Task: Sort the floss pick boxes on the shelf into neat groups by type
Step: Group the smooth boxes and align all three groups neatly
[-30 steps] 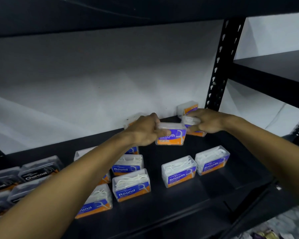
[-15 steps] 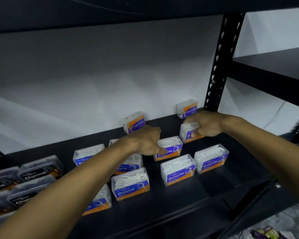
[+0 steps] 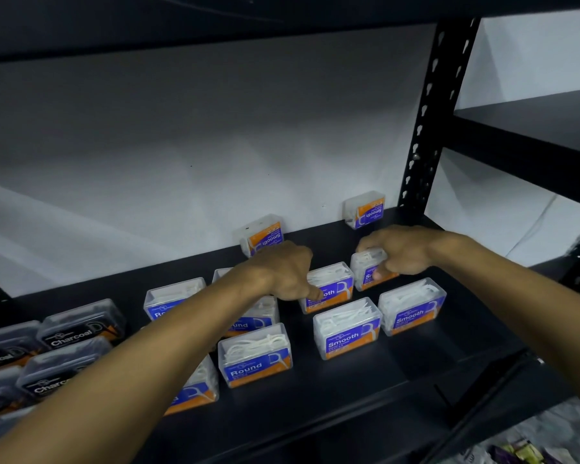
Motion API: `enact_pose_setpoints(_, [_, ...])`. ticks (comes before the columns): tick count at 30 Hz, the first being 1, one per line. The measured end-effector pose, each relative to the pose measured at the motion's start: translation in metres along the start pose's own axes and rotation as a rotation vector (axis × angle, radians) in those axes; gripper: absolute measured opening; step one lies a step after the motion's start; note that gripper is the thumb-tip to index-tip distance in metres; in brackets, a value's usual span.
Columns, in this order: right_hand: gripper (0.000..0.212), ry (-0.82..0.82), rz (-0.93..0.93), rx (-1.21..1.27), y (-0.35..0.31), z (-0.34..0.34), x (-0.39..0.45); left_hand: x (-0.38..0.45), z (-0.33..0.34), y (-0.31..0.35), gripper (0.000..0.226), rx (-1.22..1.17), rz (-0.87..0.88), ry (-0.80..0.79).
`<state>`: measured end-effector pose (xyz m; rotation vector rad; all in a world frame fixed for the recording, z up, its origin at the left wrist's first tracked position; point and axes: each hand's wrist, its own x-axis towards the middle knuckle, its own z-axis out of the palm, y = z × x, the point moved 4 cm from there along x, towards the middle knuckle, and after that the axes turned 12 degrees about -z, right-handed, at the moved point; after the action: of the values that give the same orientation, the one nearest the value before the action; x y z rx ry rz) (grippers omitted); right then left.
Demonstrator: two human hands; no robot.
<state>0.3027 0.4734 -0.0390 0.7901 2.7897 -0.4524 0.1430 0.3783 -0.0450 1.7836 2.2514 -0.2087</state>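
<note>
- A clear plastic blue-and-orange "Smooth" box (image 3: 329, 289), lying flat with its long axis crosswise, is pinched by the left hand (image 3: 282, 272).
- A second Smooth box (image 3: 369, 267), set end-on, is clamped in the right hand (image 3: 399, 251) grip.
- Two more Smooth boxes (image 3: 347, 328) lie just nearer than both grips on the black shelf (image 3: 416, 373).

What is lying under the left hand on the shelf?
The left hand rests on a Smooth box, thumb on its label. White floss picks show inside. Part of the label is covered, and whether the fingers curl round its far edge is hidden.

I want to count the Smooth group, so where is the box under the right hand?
In the head view, that Smooth box sits right of centre, behind the front-right Smooth box and beside the one under the left hand.
</note>
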Motion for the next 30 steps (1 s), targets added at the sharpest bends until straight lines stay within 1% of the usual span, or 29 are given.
enact_pose_setpoints(5, [0.039, -0.03, -0.015, 0.021, -0.001, 0.008, 0.002, 0.0, 0.0, -0.001, 0.04, 0.016, 0.004, 0.008])
enact_pose_setpoints(11, [0.042, -0.047, -0.014, -0.002, 0.0, 0.008, 0.003, 0.0, -0.001, -0.001, 0.043, 0.026, 0.0, 0.013])
enact_pose_setpoints(15, [0.052, -0.067, -0.017, -0.04, -0.002, 0.007, 0.003, 0.001, 0.0, -0.002, 0.046, 0.031, -0.004, 0.017])
enact_pose_setpoints(19, [0.068, -0.059, -0.003, -0.038, -0.003, 0.005, 0.004, 0.002, -0.002, -0.006, 0.051, 0.01, -0.014, 0.023])
enact_pose_setpoints(24, [0.078, -0.079, 0.033, 0.033, 0.002, 0.003, 0.008, 0.003, -0.012, -0.01, 0.059, -0.031, -0.02, 0.001])
enact_pose_setpoints(25, [0.079, -0.076, 0.031, 0.058, 0.002, 0.001, 0.008, 0.004, -0.017, -0.014, 0.059, -0.059, -0.03, 0.02])
enact_pose_setpoints(27, [0.077, -0.052, 0.019, 0.108, 0.004, -0.007, 0.006, 0.009, -0.029, -0.028, 0.058, -0.128, -0.06, 0.106])
enact_pose_setpoints(28, [0.073, -0.027, 0.012, 0.133, 0.005, -0.012, 0.006, 0.012, -0.034, -0.037, 0.057, -0.173, -0.086, 0.167])
enact_pose_setpoints(30, [0.062, 0.058, -0.006, 0.17, 0.012, -0.022, 0.008, 0.022, -0.039, -0.06, 0.054, -0.283, -0.191, 0.295])
